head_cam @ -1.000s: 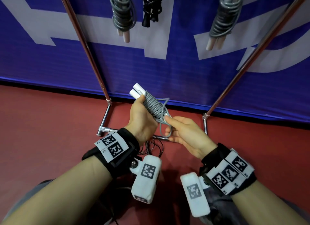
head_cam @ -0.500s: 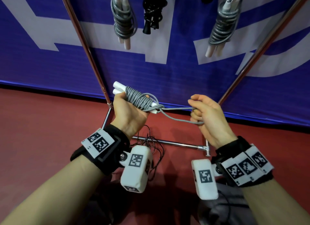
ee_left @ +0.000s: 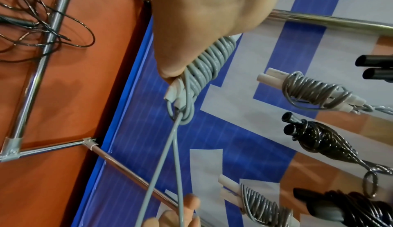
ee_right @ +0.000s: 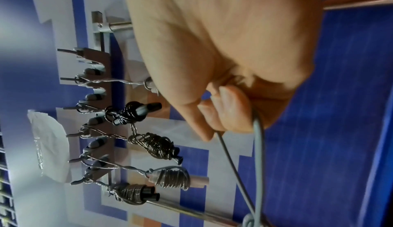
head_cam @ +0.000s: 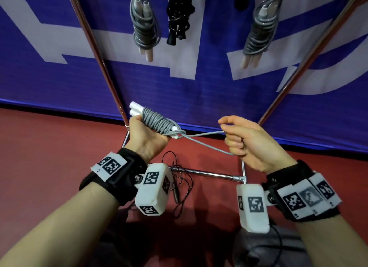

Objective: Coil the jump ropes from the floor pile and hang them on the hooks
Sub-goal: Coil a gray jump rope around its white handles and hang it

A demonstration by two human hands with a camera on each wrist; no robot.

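Note:
My left hand [head_cam: 146,135] grips a grey jump rope bundle [head_cam: 157,121] [ee_left: 209,62], the cord wound tightly round its two white handles [head_cam: 135,108]. From the bundle's lower end a loop of grey cord [head_cam: 205,140] [ee_left: 170,163] runs taut to my right hand [head_cam: 242,141] [ee_right: 225,109], whose curled fingers grip it. Both hands are held in front of the rack, at about knee height above the red floor. A thin black jump rope [head_cam: 179,185] [ee_left: 32,29] lies tangled on the floor by the rack's base bar.
A chrome rack [head_cam: 209,173] stands against a blue and white banner, its two poles [head_cam: 95,47] slanting upward. Several coiled ropes, grey [head_cam: 145,29] and black [head_cam: 178,17], hang from its row of hooks [ee_right: 85,106]. A dark grey bag [head_cam: 264,246] lies at the lower right.
My right hand drew the cord's loop out to the right, away from the bundle, until it ran taut. My left hand tilted the bundle and shifted left.

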